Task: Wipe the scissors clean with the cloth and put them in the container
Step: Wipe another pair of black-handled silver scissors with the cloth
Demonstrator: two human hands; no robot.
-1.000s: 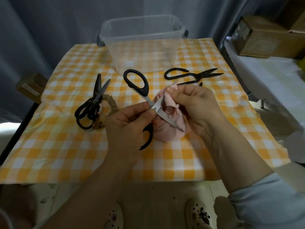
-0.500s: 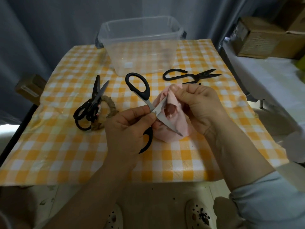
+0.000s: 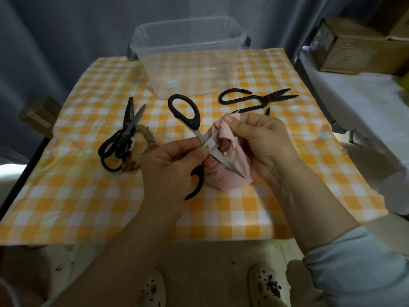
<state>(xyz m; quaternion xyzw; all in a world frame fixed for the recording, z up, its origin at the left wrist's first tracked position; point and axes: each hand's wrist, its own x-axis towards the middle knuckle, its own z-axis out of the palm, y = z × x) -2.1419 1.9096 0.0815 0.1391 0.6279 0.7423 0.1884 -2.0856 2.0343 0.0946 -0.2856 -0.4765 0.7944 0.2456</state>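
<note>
Scissors (image 3: 200, 138) with black handles occupy the centre of the head view, held above the checked surface (image 3: 88, 196) with the blades spread apart. We see our left hand (image 3: 170, 165) clenched on them at the pivot, thumb and fingers (image 3: 194, 145) pinching just below the upper handle loop, while the lower handle hangs free beneath the palm. Our right hand (image 3: 263, 140) is closed on the pink cloth (image 3: 230, 169), bunching it against the blades; one blade lies across the cloth, its tip pointing toward the right wrist, and the other runs up into the folds under the right thumb.

We judge two hazards. An open edge pressed through thin cloth could nick the right fingers if the wipe runs toward the edge rather than along the flat. The pinch at the pivot is also small, so a firm wipe could twist the scissors out of the left hand.

Beyond the hands, the clear container (image 3: 190, 56) stands at the far edge, apparently with nothing in it. Dark scissors (image 3: 259, 99) lie to its right, and another black pair (image 3: 122, 140) rests to the left on a brown ring (image 3: 148, 136).
</note>
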